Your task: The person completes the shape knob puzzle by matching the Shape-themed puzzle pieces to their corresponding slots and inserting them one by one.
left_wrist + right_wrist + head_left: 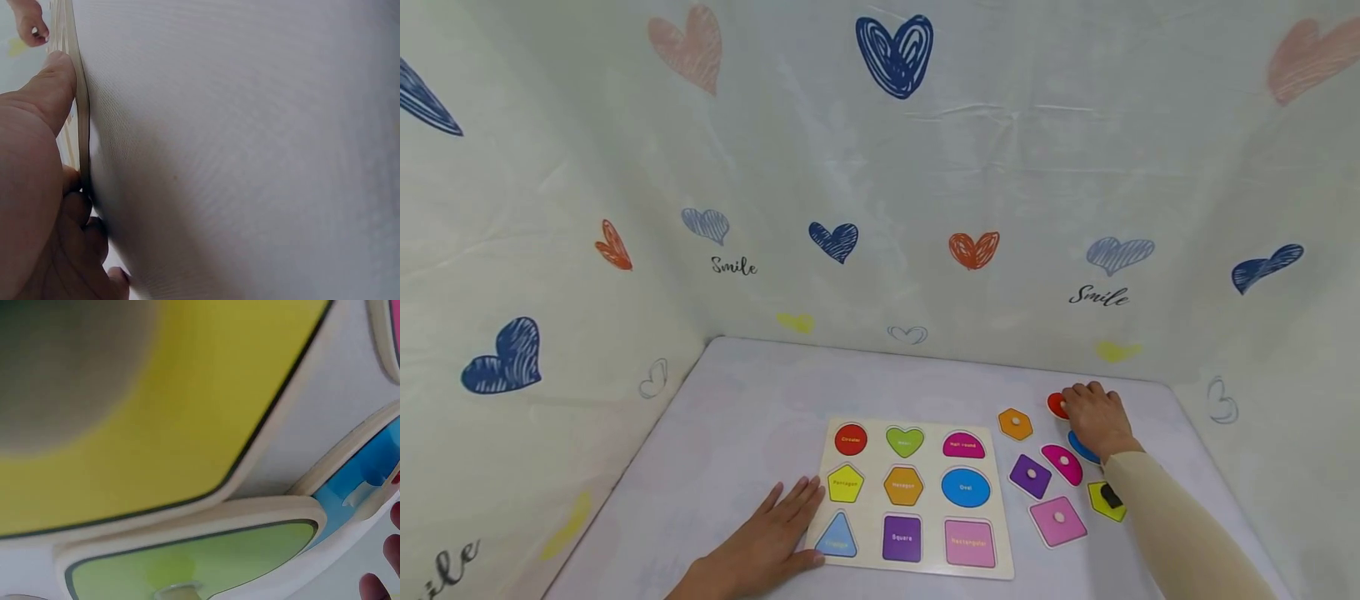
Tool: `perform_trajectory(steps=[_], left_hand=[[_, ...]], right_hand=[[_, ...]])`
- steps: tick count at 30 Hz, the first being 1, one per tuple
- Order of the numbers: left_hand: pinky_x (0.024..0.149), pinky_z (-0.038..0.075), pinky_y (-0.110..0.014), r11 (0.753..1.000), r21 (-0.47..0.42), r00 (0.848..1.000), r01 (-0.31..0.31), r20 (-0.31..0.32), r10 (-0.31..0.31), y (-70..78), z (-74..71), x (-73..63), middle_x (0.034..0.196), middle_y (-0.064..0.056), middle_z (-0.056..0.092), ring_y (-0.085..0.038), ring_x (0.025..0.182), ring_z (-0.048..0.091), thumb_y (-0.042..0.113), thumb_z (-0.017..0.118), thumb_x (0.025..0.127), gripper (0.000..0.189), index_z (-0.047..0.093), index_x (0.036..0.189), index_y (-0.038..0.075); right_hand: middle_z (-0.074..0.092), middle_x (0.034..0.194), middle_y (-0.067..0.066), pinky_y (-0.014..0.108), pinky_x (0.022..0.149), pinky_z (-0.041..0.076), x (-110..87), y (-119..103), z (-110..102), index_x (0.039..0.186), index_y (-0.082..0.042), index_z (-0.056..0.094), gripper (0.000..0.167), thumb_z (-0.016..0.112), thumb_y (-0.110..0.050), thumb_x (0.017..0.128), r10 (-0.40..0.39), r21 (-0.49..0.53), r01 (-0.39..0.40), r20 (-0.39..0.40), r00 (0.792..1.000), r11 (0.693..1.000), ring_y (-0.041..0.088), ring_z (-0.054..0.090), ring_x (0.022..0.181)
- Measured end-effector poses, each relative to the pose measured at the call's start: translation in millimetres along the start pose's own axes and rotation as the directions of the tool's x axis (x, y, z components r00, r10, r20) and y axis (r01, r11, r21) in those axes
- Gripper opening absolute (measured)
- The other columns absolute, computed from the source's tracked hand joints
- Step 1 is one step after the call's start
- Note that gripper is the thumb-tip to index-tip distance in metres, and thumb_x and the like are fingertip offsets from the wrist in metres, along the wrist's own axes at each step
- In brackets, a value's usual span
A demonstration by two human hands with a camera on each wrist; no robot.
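Looks onto creased off-white sheet walls (1022, 192) printed with multicoloured hearts (835, 242) and "Smile" lettering (1100, 296), around a white tabletop (760, 408).

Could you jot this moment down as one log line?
left hand: touches board at left edge | right hand: at red piece, grip unclear | orange piece, purple piece: on table, right of board

In the head view, the right hand (1096, 417) is hiding parts of the red piece (1055, 406) and the blue piece (1081, 449), so we are not making out its grip. The sleeve (1172, 517) is hiding the green piece (250, 556). In the right wrist view, we are seeing 2 pieces, green and yellow piece (225, 406), cut off; the yellow one's knob (62, 369) is blurring.
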State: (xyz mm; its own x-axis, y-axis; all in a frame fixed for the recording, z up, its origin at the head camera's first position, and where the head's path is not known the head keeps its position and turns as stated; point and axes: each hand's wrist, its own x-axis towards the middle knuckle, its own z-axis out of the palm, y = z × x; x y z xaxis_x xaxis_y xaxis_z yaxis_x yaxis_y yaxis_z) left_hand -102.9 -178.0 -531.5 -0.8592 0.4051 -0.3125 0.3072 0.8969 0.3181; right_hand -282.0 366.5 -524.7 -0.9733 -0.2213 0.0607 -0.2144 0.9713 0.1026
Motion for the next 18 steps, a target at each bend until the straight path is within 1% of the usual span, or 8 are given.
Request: perform_trajectory(steps=[5, 10, 15, 18], left_hand=[[0.132, 0.009, -0.06, 1.0, 0.002, 1.0, -0.005, -0.004, 0.005, -0.1, 0.2, -0.3, 0.176, 0.001, 0.025, -0.028, 0.164, 0.019, 0.074, 0.061, 0.091, 0.102, 0.026, 0.169, 0.018], [0.132, 0.009, -0.06, 1.0, 0.01, 1.0, -0.02, -0.018, 0.02, 0.3, 1.0, -1.2, 0.176, 0.001, 0.025, -0.028, 0.164, 0.019, 0.074, 0.06, 0.091, 0.102, 0.026, 0.169, 0.018], [0.132, 0.009, -0.06, 1.0, 0.0, 1.0, -0.022, -0.02, 0.022, 0.2, 0.4, -1.6, 0.176, 0.0, 0.025, -0.028, 0.164, 0.02, 0.074, 0.06, 0.092, 0.102, 0.026, 0.169, 0.017], [0.132, 0.009, -0.06, 1.0, -0.008, 1.0, -0.017, -0.017, 0.017, 0.3, -0.7, -1.6, 0.176, 0.0, 0.026, -0.028, 0.164, 0.019, 0.073, 0.061, 0.092, 0.102, 0.026, 0.169, 0.016]], right_hand=[[0.068, 0.118, 0.023, 0.065, 0.094, 0.052, 0.7, 0.5, 1.2, 0.126, 0.003, 0.065, 0.035, 0.075, -0.012, 0.097, 0.0, -0.005, 0.0, 0.002, 1.0, 1.0, 0.044, 0.055, 0.111], [0.069, 0.113, 0.021, 0.063, 0.092, 0.054, -1.0, -0.4, 0.6, 0.124, 0.003, 0.065, 0.034, 0.076, -0.014, 0.097, -0.017, -0.013, 0.017, -0.014, 1.0, 1.0, 0.042, 0.057, 0.107], [0.068, 0.111, 0.022, 0.063, 0.093, 0.052, 0.1, -1.7, -1.4, 0.122, 0.006, 0.063, 0.035, 0.074, -0.017, 0.098, -0.011, -0.016, 0.01, -0.048, 0.999, 1.0, 0.043, 0.055, 0.107], [0.066, 0.113, 0.025, 0.064, 0.093, 0.051, 0.3, -2.1, -3.2, 0.12, 0.007, 0.06, 0.036, 0.074, -0.016, 0.097, 0.003, -0.006, -0.003, -0.066, 0.998, 1.0, 0.045, 0.053, 0.108]])
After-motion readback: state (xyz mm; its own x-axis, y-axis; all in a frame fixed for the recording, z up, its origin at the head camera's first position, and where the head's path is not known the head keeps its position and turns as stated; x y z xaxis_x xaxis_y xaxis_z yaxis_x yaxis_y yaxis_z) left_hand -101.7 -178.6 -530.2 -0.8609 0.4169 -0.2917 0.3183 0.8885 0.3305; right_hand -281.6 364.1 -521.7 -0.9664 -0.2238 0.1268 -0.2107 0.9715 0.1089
